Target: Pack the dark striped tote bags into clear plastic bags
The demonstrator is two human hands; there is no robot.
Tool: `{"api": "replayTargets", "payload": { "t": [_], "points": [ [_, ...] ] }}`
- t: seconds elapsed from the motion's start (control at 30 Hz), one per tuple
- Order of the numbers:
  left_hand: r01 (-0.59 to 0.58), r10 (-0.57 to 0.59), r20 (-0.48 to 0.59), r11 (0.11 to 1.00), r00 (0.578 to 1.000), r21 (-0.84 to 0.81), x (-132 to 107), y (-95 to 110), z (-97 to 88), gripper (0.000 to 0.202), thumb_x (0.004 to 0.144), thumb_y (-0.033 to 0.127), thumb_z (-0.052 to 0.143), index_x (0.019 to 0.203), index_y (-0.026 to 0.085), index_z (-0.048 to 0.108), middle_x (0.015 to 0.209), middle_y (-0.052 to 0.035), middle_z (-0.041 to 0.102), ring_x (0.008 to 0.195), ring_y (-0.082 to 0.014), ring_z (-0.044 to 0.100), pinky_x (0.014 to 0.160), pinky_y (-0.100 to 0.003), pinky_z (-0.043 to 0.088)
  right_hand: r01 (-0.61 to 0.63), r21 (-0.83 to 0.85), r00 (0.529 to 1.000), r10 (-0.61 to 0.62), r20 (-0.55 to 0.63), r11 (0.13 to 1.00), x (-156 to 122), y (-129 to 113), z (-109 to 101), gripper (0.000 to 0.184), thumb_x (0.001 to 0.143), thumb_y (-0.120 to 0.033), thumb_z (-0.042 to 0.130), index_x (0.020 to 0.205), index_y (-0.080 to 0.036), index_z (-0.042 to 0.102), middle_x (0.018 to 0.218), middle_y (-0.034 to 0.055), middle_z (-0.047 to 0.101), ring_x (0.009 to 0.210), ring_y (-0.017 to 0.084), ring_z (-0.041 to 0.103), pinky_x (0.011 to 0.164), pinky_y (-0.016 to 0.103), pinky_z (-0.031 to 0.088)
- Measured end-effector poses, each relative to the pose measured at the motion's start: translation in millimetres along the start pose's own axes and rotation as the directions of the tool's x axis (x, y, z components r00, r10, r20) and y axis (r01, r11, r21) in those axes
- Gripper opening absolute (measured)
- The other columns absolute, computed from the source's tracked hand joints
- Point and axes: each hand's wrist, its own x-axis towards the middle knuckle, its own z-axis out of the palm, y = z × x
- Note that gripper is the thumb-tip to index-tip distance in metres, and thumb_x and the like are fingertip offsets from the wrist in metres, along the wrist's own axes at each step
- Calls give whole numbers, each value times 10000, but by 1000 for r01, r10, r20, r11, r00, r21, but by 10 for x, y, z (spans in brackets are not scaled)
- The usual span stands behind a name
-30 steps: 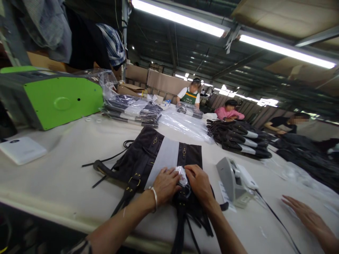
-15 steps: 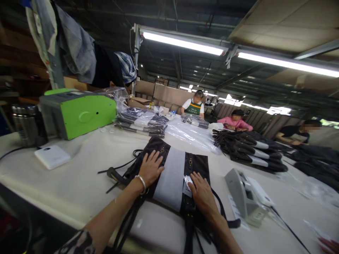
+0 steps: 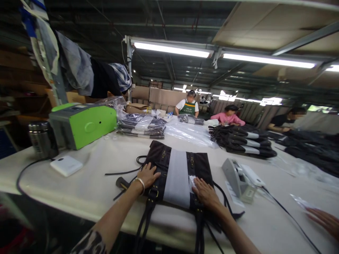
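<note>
A dark brown bag (image 3: 182, 169) with a wide white middle panel lies flat on the cream table (image 3: 87, 183), straps hanging over the near edge. My left hand (image 3: 147, 175) rests flat on the bag's left dark panel, fingers spread, a bracelet on the wrist. My right hand (image 3: 206, 193) lies flat on the right dark panel, fingers stretched beside a small white tag (image 3: 192, 182) on the bag. Neither hand grips anything.
A green machine (image 3: 83, 123), a metal flask (image 3: 41, 139) and a white power bank (image 3: 66, 165) stand left. A grey tagging device (image 3: 239, 180) lies right of the bag. Stacks of bags (image 3: 242, 139), wrapped ones (image 3: 141, 126), seated workers behind. Another person's hand (image 3: 324, 220) at right.
My hands left the white tag near the strap and spread apart onto the bag's two dark panels. The view tilted up and the bag sits farther from the edge.
</note>
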Motion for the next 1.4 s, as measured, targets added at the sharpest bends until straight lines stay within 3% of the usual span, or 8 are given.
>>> {"api": "replayTargets", "payload": {
  "t": [0.17, 0.37, 0.57, 0.8, 0.9, 1.07, 1.2, 1.4],
  "points": [
    [-82, 84, 96, 996, 992, -20, -303, 4, -242, 627, 949, 564, 352, 1402, 153, 490, 1489, -182, 436, 1393, -287, 391, 1122, -411, 338, 16, 28, 1000, -15, -13, 999, -273, 89, 49, 575, 963, -435, 292, 1479, -197, 379, 1555, 47, 324, 1453, 263, 258, 1147, 470, 278],
    [-99, 149, -247, 974, 957, 203, 512, 152, -674, 537, 963, 479, 378, 1399, 188, 494, 1551, -125, 351, 1462, -282, 245, 1169, -517, 207, -71, 31, 995, 73, -65, 997, -245, -78, -74, 536, 933, -446, 372, 1425, -261, 475, 1521, 46, 389, 1398, 339, 359, 1076, 543, 345],
    [-25, 47, -102, 978, 994, 205, 1409, -110, -97, 617, 936, 454, 405, 1422, 77, 450, 1513, -173, 395, 1455, -300, 253, 1176, -480, 214, -52, 120, 997, 58, -47, 991, 71, 110, -340, 494, 942, -472, 363, 1333, -257, 577, 1415, 73, 547, 1292, 311, 504, 1051, 469, 405],
    [-39, 45, -49, 994, 998, 102, 1606, -453, 237, 699, 910, 494, 355, 1451, 54, 406, 1539, -135, 353, 1451, -292, 262, 1181, -418, 265, -76, 159, 886, 140, -441, 984, 1481, 11, -1138, 594, 989, -449, 277, 1450, -103, 415, 1522, 120, 398, 1447, 256, 278, 1178, 438, 192],
    [-40, 45, -41, 994, 998, 103, 1586, -542, 243, 717, 897, 520, 355, 1454, 72, 410, 1539, -119, 349, 1446, -282, 280, 1177, -415, 285, -134, 175, 872, 200, -446, 975, 1977, 232, -892, 582, 997, -431, 271, 1489, -130, 348, 1569, 102, 302, 1482, 263, 164, 1188, 511, 90],
    [-88, 68, 124, 983, 990, 160, 1820, -722, 58, 676, 860, 553, 416, 1410, 170, 500, 1492, -87, 423, 1400, -278, 378, 1170, -445, 284, -180, 297, 953, 241, -184, 938, 2348, 632, -150, 589, 997, -471, 240, 1487, -166, 357, 1567, 112, 301, 1461, 298, 230, 1154, 567, 189],
    [-209, 187, 102, 932, 977, 297, 2631, -202, -312, 554, 845, 477, 481, 1329, 228, 583, 1441, -80, 503, 1364, -300, 434, 1162, -521, 239, -176, 332, 916, 278, -288, 927, 2395, 638, -60, 600, 997, -477, 235, 1468, -142, 397, 1546, 119, 349, 1456, 297, 246, 1171, 537, 175],
    [-501, 525, 33, 790, 851, 354, 4069, 1721, -77, 602, 890, 188, 367, 1475, 48, 342, 1575, -148, 262, 1473, -261, 212, 1174, -469, 199, -167, 362, 910, 285, -301, 917, 2394, 664, -2, 635, 989, -533, 208, 1453, -161, 431, 1516, 101, 409, 1451, 292, 264, 1191, 529, 118]
  ]
}}
